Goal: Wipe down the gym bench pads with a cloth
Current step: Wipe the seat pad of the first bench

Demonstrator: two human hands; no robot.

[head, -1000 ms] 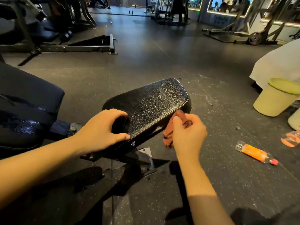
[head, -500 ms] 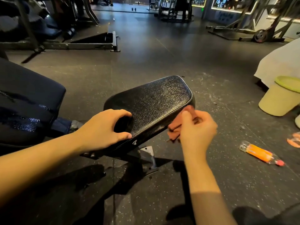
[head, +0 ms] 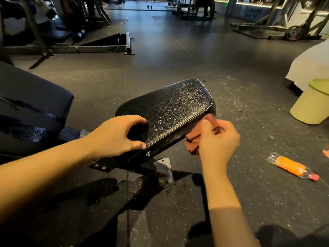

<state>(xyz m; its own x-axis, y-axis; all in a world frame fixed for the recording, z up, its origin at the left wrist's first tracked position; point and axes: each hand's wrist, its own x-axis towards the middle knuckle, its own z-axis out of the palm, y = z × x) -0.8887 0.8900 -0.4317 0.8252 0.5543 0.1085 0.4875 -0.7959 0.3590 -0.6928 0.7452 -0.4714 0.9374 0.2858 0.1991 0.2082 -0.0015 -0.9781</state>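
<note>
A small black seat pad [head: 170, 107] with a cracked, shiny surface stands tilted on a metal bracket in the middle of the head view. My left hand [head: 115, 136] grips its near left corner, thumb on the front edge and fingers curled over the top. My right hand [head: 216, 141] holds a folded reddish-brown cloth [head: 193, 140] against the pad's right side edge, near the far corner. A larger dark backrest pad [head: 32, 111] lies at the left, with wet streaks on it.
An orange drink bottle [head: 292, 167] lies on the rubber floor to the right. A pale green bin [head: 310, 106] stands at the right edge beside a white draped cloth [head: 309, 65]. The metal frames of other machines [head: 71, 48] cross the back left.
My right hand has slid the cloth along the pad's right side edge toward the far corner. My left hand has kept its grip on the near corner.
</note>
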